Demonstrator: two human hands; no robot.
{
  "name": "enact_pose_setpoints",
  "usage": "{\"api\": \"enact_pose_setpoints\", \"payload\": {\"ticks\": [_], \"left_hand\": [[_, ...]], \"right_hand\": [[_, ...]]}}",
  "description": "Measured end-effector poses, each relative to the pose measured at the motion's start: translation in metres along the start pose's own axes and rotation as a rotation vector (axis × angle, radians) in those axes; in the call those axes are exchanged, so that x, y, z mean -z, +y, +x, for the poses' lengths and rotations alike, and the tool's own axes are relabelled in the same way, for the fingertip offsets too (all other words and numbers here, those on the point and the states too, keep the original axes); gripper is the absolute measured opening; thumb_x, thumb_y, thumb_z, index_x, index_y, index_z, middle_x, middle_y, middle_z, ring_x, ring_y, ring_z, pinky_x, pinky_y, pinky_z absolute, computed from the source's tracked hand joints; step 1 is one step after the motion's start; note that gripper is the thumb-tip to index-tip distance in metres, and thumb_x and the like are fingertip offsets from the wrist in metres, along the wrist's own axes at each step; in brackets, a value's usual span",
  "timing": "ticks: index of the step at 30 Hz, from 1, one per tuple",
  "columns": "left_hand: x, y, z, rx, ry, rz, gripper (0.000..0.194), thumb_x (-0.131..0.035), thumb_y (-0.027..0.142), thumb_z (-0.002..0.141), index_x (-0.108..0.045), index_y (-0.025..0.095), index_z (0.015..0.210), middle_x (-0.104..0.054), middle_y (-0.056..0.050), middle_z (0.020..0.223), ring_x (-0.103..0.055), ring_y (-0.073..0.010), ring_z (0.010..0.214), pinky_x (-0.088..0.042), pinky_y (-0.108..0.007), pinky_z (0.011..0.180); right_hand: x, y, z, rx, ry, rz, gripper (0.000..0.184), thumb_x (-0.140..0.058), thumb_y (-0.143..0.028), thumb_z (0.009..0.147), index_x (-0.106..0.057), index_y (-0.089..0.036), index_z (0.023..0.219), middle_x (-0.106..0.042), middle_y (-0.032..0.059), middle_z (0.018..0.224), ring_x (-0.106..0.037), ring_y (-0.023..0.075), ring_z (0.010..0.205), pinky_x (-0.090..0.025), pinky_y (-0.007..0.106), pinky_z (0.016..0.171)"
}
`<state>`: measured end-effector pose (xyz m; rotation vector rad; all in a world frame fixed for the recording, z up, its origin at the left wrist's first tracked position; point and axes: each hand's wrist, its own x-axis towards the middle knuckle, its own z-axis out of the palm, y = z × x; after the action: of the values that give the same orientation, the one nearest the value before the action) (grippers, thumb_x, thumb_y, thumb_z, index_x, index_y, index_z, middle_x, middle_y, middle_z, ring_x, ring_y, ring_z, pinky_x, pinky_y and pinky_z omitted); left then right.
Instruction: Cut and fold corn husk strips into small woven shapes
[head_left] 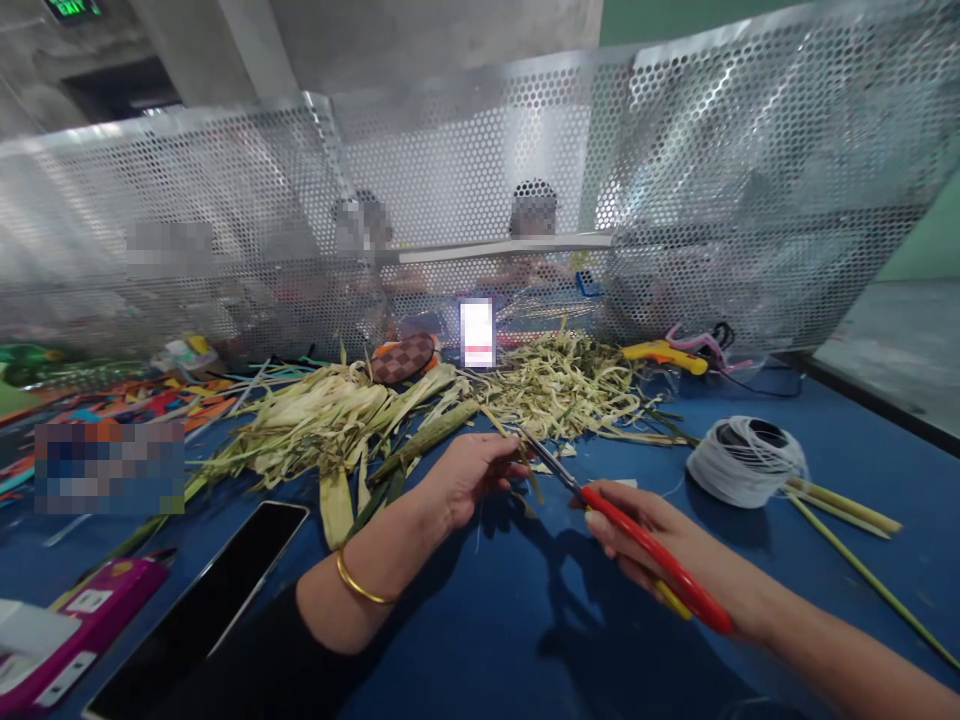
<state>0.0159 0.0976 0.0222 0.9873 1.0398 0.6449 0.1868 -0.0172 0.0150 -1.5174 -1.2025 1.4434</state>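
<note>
My right hand (637, 535) is closed round red-handled scissors (645, 548), blades pointing up-left toward my left hand. My left hand (469, 475), with a gold bangle on the wrist, pinches a thin pale green leaf strip (529, 470) right at the scissor tips. Both hands hover over the blue table (487, 620). Behind them lies a heap of pale green palm-like leaves (337, 420) and a pile of cut strips (570, 385).
A spool of white thread (746, 460) and green stalks (847, 505) lie at right. A yellow glue gun (664, 355) sits at the back. A black phone (217, 600) and pink case (82, 625) lie at left. Perforated metal screen (675, 200) rings the table; people sit behind it.
</note>
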Motion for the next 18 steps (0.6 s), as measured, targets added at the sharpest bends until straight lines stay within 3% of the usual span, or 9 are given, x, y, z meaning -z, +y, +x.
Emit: {"api": "enact_pose_setpoints", "payload": {"ticks": [6, 13, 18], "left_hand": [[-0.001, -0.001, 0.001, -0.008, 0.009, -0.028, 0.014, -0.058, 0.013, 0.083, -0.07, 0.011, 0.077, -0.071, -0.009, 0.09, -0.061, -0.0069, 0.06, -0.038, -0.016, 0.047], [-0.003, 0.0, 0.0, -0.023, 0.024, -0.04, 0.013, -0.058, 0.013, 0.085, -0.068, 0.01, 0.077, -0.065, -0.004, 0.074, -0.06, -0.0074, 0.058, -0.04, -0.016, 0.047], [-0.003, -0.002, 0.002, -0.033, 0.023, -0.047, 0.011, -0.059, 0.013, 0.084, -0.067, 0.01, 0.079, -0.065, -0.004, 0.077, -0.06, -0.0069, 0.058, -0.041, -0.016, 0.048]], "right_hand": [[-0.003, 0.001, 0.006, 0.023, -0.002, 0.047, 0.056, -0.07, -0.069, 0.06, -0.05, -0.019, 0.076, -0.038, -0.0088, 0.057, -0.03, 0.0028, 0.04, -0.023, 0.02, 0.037], [-0.006, 0.005, 0.007, -0.02, 0.002, 0.087, 0.058, -0.069, -0.071, 0.059, -0.05, -0.02, 0.079, -0.037, -0.0103, 0.054, -0.029, 0.002, 0.036, -0.022, 0.018, 0.035], [-0.013, 0.002, 0.005, -0.018, -0.003, 0.106, 0.055, -0.068, -0.07, 0.062, -0.042, -0.021, 0.069, -0.029, -0.0112, 0.05, -0.024, 0.0021, 0.037, -0.018, 0.019, 0.035]]}}
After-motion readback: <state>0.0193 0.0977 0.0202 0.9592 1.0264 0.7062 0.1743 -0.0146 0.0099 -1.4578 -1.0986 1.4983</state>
